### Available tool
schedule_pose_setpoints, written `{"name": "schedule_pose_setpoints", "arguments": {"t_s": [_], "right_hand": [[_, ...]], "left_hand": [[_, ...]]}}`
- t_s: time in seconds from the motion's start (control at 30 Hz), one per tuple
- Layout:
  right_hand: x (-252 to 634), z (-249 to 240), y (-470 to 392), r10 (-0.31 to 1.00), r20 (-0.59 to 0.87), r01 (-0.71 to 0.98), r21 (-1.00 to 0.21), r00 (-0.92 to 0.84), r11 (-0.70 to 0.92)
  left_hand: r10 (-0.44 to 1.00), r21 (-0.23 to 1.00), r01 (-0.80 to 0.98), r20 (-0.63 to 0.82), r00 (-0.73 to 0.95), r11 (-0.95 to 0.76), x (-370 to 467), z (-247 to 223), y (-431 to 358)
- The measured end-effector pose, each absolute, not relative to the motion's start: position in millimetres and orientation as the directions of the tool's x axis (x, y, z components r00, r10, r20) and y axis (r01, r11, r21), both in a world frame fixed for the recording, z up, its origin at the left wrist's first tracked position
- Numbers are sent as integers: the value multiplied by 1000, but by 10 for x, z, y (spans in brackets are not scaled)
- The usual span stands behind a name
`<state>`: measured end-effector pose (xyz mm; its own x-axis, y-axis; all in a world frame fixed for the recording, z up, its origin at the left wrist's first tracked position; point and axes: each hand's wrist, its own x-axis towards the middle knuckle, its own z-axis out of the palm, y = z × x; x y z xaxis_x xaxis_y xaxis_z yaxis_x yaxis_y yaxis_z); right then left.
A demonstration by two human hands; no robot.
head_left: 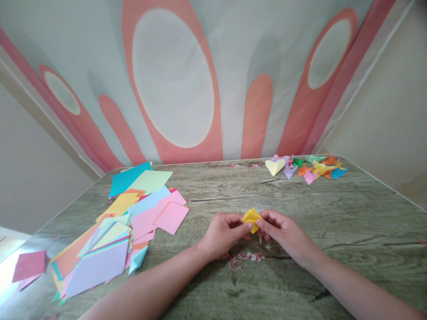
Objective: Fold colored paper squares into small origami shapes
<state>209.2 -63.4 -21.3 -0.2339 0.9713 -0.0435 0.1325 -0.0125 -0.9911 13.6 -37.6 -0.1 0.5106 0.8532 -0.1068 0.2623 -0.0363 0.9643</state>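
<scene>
A small folded piece of yellow origami paper (pixel 252 218) is held up between both hands, just above the wooden-patterned table. My left hand (pixel 227 231) pinches its left side, thumb on the near face and fingers behind. On the other side, my right hand (pixel 279 227) grips the paper's right edge between thumb and fingers. The two thumbs lie close together on the paper. Parts of the folds are covered by the fingertips, so the exact shape cannot be made out.
Loose coloured paper sheets (pixel 103 255) spread over the table's left side, with a blue sheet (pixel 128 180) farther back. Several finished folded paper figures (pixel 320 169) cluster at the back right, beside a pale yellow paper heart (pixel 275 167). A patterned backdrop (pixel 230 111) rises behind the table.
</scene>
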Motion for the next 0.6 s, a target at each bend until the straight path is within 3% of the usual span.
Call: {"name": "schedule_pose_setpoints", "arguments": {"t_s": [0.33, 0.5, 0.6], "right_hand": [[2054, -166, -698, 981, 39, 355, -929, -190, 106], [2049, -208, -684, 972, 27, 228, -970, -233, 82], [2067, -248, -672, 985, 66, 150, -985, -162, 91]], "left_hand": [[806, 981, 166, -180, 564, 103, 165, 7, -375], [777, 975, 108, -220, 590, 194, 167, 7, -359], [746, 962, 79, -252, 616, 260, 151, 15, -331]]}}
